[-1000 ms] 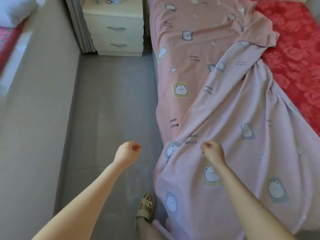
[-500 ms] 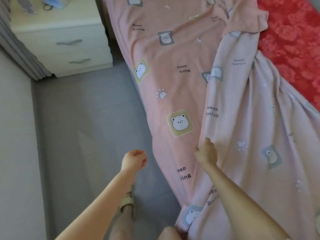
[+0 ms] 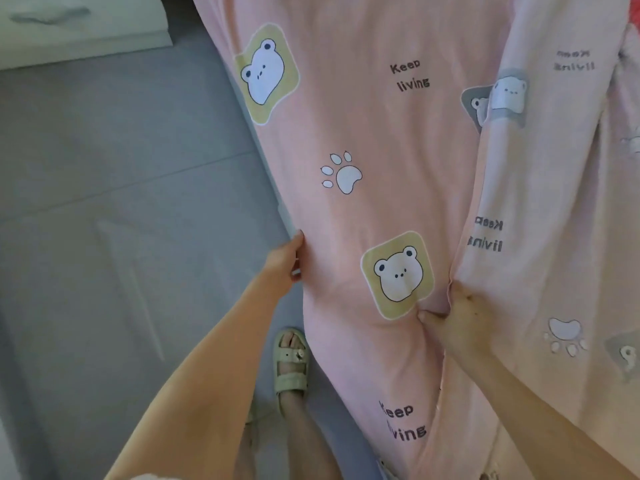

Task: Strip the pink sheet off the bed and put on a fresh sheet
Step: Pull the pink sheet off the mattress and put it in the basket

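Observation:
The pink sheet [image 3: 374, 140], printed with bears, paw marks and "Keep living", lies over the bed and hangs down its left side. Its right part is folded back, showing the paler underside [image 3: 554, 202]. My left hand [image 3: 285, 263] is at the sheet's hanging left edge, thumb on the fabric and fingers tucked behind it. My right hand [image 3: 457, 317] grips the folded-over edge near a yellow bear patch, bunching the cloth. A sliver of red bedding [image 3: 632, 39] shows at the far right.
Grey tiled floor [image 3: 121, 220] runs along the left of the bed. A pale nightstand [image 3: 79, 29] with a drawer handle stands at the top left. My foot in a pale green sandal [image 3: 292, 365] stands close to the bed's side.
I have leaned in closer to the bed. My left hand moved right from mid-air to the sheet's hanging edge. My right hand kept its hold on the folded edge.

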{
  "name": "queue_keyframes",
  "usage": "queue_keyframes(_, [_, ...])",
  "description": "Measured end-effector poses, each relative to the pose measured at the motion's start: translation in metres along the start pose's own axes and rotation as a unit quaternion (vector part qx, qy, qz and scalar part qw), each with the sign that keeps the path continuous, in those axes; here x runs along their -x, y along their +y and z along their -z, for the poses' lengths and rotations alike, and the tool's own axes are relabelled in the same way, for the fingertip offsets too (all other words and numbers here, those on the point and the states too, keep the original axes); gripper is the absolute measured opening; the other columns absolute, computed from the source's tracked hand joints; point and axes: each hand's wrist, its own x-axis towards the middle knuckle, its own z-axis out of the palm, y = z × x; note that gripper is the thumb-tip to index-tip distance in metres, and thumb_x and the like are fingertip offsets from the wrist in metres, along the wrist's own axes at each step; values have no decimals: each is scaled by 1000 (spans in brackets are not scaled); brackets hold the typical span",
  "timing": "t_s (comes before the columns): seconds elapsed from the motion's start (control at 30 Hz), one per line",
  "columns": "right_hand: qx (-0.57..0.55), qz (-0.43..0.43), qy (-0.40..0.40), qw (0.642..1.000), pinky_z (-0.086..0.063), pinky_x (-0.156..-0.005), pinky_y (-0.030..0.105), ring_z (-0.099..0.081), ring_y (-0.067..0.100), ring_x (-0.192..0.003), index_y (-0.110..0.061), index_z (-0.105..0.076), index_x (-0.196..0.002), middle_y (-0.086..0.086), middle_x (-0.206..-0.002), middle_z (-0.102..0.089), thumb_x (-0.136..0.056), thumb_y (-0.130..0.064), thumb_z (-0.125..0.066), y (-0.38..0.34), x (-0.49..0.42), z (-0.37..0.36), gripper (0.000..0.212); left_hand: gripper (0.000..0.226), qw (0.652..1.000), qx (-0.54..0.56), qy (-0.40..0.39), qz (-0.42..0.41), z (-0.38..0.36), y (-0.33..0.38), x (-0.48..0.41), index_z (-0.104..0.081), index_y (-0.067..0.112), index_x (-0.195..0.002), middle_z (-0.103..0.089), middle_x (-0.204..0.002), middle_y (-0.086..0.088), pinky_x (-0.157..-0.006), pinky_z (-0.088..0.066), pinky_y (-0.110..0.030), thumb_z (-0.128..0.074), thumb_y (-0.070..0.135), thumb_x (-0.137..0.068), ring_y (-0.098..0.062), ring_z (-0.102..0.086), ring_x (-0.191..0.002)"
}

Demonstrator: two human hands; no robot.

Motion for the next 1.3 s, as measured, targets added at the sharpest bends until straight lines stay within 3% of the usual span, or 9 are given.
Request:
queue_keyframes(0.2, [-124,-47,15,991,-45,-73,36,-58,35,-96,-3,-53,-118,16,-102,-63,-57,-21,-88,-3,6,10,73,14,983,-24,139,-117,3,6,14,-59,12,-80,-51,-65,2,-48,-35,-20,-61,20,-91,-13,-43,-58])
queue_keyframes(0.33, [-194,-93,12,977,-38,-67,28,-62,33,-91,-1,-51,-121,9,-95,-61,-79,-7,-71,2,11,26,48,27,957,-35,230,-174,48,5,49,-53,16,-64,-48,-61,-2,-54,-35,-27,-63,19,-89,-18,-43,-62])
queue_keyframes(0.43, [-219,-83,23,972,-39,-61,30,-62,36,-83,-3,-61,-103,8,-83,-63,-83,6,-53,-8,19,39,24,16,931,-143,232,-243,61,10,87,-54,13,-75,-52,-68,1,-66,-39,-31,-61,17,-88,-20,-48,-68])
queue_keyframes(0.57, [-293,1,33,955,-36,-57,25,-44,14,-57,-4,-61,-81,-2,-58,-46,-81,5,-54,-46,55,84,12,14,891,-225,269,-288,37,32,127,-47,13,-92,-46,-70,7,-70,-35,-29,-59,9,-84,-23,-48,-73])
queue_keyframes(0.77, [-384,181,-98,900,-24,-52,17,-29,5,-52,-21,-42,-50,-7,-49,-33,-86,4,-57,-85,106,145,46,39,953,-237,-126,-143,-76,52,170,-65,5,-90,-66,-75,-1,-66,-56,-30,-54,43,-92,-18,-62,-67])
queue_keyframes(0.87, [-357,227,-132,896,-23,-55,17,-27,7,-54,-17,-47,-51,-8,-52,-31,-83,-3,-55,-88,124,146,36,36,953,-213,-160,-146,-122,69,175,-60,10,-77,-59,-70,-1,-55,-45,-19,-57,44,-90,-16,-54,-59])
queue_keyframes(1.07, [-308,331,-214,866,-23,-55,24,-25,9,-56,-6,-43,-59,11,-57,-36,-87,-9,-56,-93,136,151,31,38,862,-383,0,-332,-150,113,177,-25,17,-56,-25,-52,2,-34,-13,-18,-52,6,-81,-14,-23,-46])
queue_keyframes(1.2, [-312,276,-205,886,-50,-72,26,-59,6,-67,-16,-72,-84,-8,-71,-66,-90,-23,-61,-94,98,172,14,42,877,-247,101,-398,-116,152,193,-20,18,-55,-20,-42,10,-39,-12,-21,-47,7,-85,-7,-18,-40])
queue_keyframes(1.3, [-383,200,-104,896,-53,-77,37,-60,6,-65,-12,-73,-89,-10,-70,-65,-89,-16,-62,-107,52,193,11,38,873,-160,225,-402,-58,180,196,-24,17,-56,-24,-53,7,-51,-18,-25,-49,10,-83,-17,-23,-58])
